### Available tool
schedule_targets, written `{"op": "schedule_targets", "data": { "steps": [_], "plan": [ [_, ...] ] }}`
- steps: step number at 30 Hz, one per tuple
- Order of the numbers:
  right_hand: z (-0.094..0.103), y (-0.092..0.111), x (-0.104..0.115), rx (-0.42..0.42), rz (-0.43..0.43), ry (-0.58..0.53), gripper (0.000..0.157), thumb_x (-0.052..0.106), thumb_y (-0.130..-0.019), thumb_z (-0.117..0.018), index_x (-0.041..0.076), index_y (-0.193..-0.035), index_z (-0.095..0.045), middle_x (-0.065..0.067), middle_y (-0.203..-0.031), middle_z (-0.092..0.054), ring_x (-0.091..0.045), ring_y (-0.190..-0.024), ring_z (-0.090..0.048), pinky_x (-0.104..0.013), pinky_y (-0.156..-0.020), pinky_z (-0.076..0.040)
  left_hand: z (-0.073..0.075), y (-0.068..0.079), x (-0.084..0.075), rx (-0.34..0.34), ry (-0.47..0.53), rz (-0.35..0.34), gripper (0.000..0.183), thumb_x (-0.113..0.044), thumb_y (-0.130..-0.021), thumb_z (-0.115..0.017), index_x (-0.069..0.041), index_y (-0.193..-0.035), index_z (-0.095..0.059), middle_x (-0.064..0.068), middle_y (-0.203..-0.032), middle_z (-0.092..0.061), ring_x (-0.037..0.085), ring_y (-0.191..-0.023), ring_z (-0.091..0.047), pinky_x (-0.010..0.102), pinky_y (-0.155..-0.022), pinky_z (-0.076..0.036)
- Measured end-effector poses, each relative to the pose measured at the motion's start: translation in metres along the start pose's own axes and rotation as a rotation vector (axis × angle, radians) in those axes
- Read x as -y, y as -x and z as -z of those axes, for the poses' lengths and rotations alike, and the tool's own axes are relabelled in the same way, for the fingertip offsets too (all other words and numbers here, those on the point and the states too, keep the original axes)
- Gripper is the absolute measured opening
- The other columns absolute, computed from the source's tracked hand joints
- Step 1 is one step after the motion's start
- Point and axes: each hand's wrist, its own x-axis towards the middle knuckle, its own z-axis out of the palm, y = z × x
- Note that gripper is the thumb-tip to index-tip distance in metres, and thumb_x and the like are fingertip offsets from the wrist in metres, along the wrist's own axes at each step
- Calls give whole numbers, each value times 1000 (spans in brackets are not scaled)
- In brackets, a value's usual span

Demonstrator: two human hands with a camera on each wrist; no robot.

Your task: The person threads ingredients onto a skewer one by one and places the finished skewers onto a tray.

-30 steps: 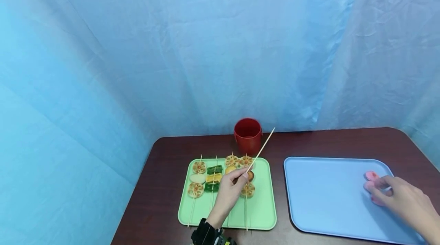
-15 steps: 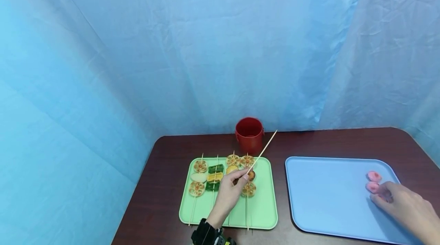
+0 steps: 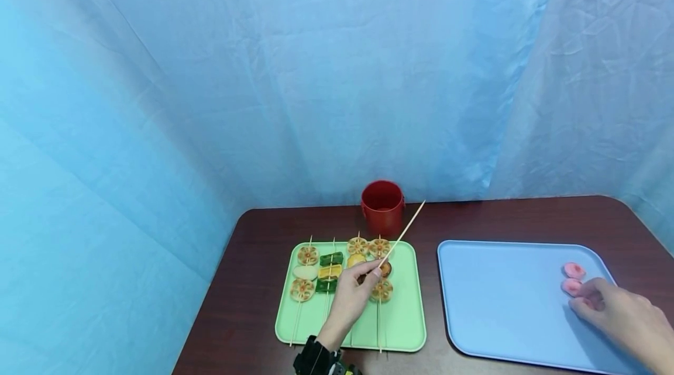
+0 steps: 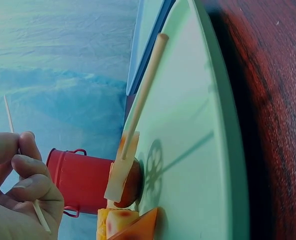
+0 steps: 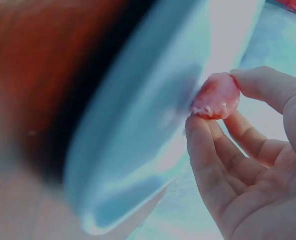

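Note:
My left hand (image 3: 348,299) pinches a bare wooden skewer (image 3: 404,230), its tip slanting up to the right, above a green tray (image 3: 402,328). Several finished skewers of food lie on that tray, with lotus root slices (image 3: 302,290), green pieces (image 3: 326,286) and a yellow piece (image 3: 329,272). Over the blue tray (image 3: 500,299), my right hand (image 3: 621,312) pinches a small pink food piece (image 5: 218,96) between thumb and fingertips, as the right wrist view shows. Two similar pink pieces (image 3: 574,270) lie on the blue tray just beyond the fingers.
A red bucket (image 3: 382,211) stands behind the green tray, close to the back edge of the dark brown table (image 3: 237,305). Blue cloth (image 3: 368,71) hangs behind and at the sides. A narrow strip of table separates the trays.
My right hand has drawn slightly back to the right, uncovering the two pink pieces on the blue tray. The left hand keeps its hold on the skewer, nearly still.

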Motion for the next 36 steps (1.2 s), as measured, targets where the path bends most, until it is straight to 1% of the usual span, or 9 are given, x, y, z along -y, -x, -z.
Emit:
{"op": "schedule_targets", "data": {
  "steps": [3,8,12,15,20,23,27,31,36],
  "plan": [
    [7,-2,2,-31,-18,-39,61,49,-79,-72,-8,-98,-60,-14,-74,-62,-28,-65,-58,-55,-60,-48,0,-1,1,0,8,9,28,-14,-95,-59,-7,-120,-70,12,-108,-68,8,-72,-52,19,-57,-39],
    [17,-5,12,22,-40,-189,75,61,-85,-59,-10,-110,-60,-31,-101,-64,-36,-80,-65,-54,-65,-51,0,-1,1,11,19,12,28,-14,-95,-59,-6,-120,-70,12,-107,-69,15,-74,-56,19,-57,-39],
    [18,-6,27,110,-20,-359,73,58,-88,-55,-5,-124,-57,-22,-113,-66,-15,-86,-68,-38,-68,-54,-1,-1,-1,23,33,9,28,-17,-95,-59,-5,-117,-71,14,-106,-70,29,-81,-62,19,-57,-41],
    [17,-9,40,175,-33,-493,76,59,-91,-51,-3,-134,-51,-15,-117,-65,-3,-87,-64,-28,-69,-53,-1,0,-2,27,34,21,27,-18,-95,-59,-6,-117,-72,16,-101,-70,32,-79,-61,19,-56,-39],
    [9,-14,56,220,46,-783,70,46,-99,-45,-8,-142,-40,-16,-124,-62,-10,-100,-64,-26,-79,-53,-2,1,0,30,29,47,27,-18,-95,-59,-8,-117,-72,15,-100,-70,22,-72,-55,19,-55,-35],
    [3,-16,63,272,81,-965,62,37,-102,-45,-8,-143,-39,-8,-123,-64,-12,-106,-63,-29,-83,-52,-3,2,1,33,33,48,27,-18,-95,-60,-9,-117,-72,13,-103,-70,22,-75,-57,19,-56,-37],
    [-2,-19,73,329,29,-1164,53,33,-100,-49,0,-141,-45,5,-121,-63,-10,-107,-62,-31,-85,-51,-4,4,1,32,23,46,26,-18,-94,-61,-11,-116,-73,13,-100,-71,24,-78,-61,18,-58,-40],
    [-5,-22,85,342,-16,-1226,55,34,-100,-50,-2,-139,-41,1,-119,-63,-11,-104,-63,-30,-87,-50,-5,6,0,39,-7,46,27,-19,-94,-61,-8,-116,-72,14,-93,-70,13,-70,-55,18,-56,-38],
    [-5,-25,100,341,-22,-1250,52,34,-100,-49,-5,-132,-42,-3,-114,-61,-11,-102,-63,-30,-88,-50,-8,10,1,47,-17,52,27,-19,-94,-60,-10,-116,-72,11,-92,-70,9,-69,-55,17,-56,-39]
  ]
}}
